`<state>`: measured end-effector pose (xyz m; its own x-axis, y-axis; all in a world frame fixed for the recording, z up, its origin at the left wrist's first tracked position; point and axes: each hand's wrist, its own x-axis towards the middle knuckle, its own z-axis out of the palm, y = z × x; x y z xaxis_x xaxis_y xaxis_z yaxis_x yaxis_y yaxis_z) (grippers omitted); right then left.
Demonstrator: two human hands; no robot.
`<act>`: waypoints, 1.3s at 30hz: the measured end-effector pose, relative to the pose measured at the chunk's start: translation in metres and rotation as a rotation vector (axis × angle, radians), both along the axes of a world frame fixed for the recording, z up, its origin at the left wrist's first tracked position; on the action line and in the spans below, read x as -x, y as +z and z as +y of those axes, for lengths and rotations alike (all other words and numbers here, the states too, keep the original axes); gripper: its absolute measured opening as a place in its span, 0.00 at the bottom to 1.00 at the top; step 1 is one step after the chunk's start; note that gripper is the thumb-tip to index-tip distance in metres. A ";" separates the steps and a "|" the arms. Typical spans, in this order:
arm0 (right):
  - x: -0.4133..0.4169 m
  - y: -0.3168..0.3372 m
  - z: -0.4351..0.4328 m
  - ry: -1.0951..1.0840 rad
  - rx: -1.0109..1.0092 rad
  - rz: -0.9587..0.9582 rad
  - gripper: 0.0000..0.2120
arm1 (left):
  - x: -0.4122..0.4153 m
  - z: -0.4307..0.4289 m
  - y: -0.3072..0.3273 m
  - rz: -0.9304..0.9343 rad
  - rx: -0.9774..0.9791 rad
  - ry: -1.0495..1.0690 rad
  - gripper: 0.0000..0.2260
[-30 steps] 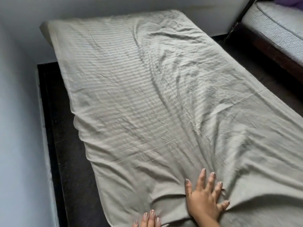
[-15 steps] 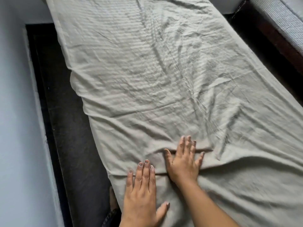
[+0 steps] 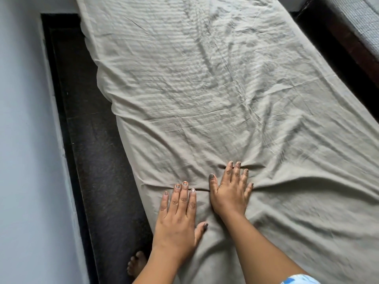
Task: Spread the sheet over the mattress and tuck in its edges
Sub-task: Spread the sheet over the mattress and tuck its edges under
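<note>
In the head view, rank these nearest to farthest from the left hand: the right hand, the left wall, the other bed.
From the left hand:
1. right hand, beside it on the sheet.
2. wall, left, across the dark floor.
3. other bed, far upper right.

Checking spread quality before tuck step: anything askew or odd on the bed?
Yes. The sheet sits skewed: its left edge runs diagonally, leaving a dark bed surface bare beside the wall. It is also wrinkled, with a fold bunched ahead of the left hand and right hand, both pressing flat.
</note>
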<state>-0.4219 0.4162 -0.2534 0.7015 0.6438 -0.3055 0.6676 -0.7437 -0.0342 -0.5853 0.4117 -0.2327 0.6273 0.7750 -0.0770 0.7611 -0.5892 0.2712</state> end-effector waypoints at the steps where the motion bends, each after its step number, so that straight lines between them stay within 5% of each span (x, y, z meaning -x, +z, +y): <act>1: 0.001 0.000 0.000 0.001 -0.001 0.005 0.36 | 0.000 0.000 0.000 0.002 -0.001 0.006 0.33; 16: -0.016 0.001 -0.069 0.143 -0.077 0.017 0.38 | -0.004 -0.063 -0.014 -0.053 -0.130 0.069 0.34; 20: -0.052 0.017 -0.082 -0.193 -0.314 -0.235 0.27 | -0.011 -0.088 -0.006 -0.101 -0.211 0.039 0.22; 23: -0.076 0.022 -0.092 -0.384 -0.001 -0.095 0.28 | -0.016 -0.099 0.000 -0.060 -0.297 0.047 0.06; 25: -0.080 0.020 -0.100 -0.300 0.113 -0.036 0.22 | -0.018 -0.102 0.005 -0.041 -0.285 0.046 0.07; 30: -0.079 0.026 -0.134 -0.242 0.085 0.012 0.17 | -0.018 -0.129 0.014 -0.023 -0.182 -0.006 0.09; 35: -0.062 0.034 -0.144 -0.333 0.069 0.066 0.31 | -0.013 -0.130 0.025 0.069 -0.056 0.077 0.10; 39: -0.052 0.035 -0.128 -0.434 0.025 0.207 0.17 | -0.019 -0.113 0.029 0.054 -0.039 -0.006 0.15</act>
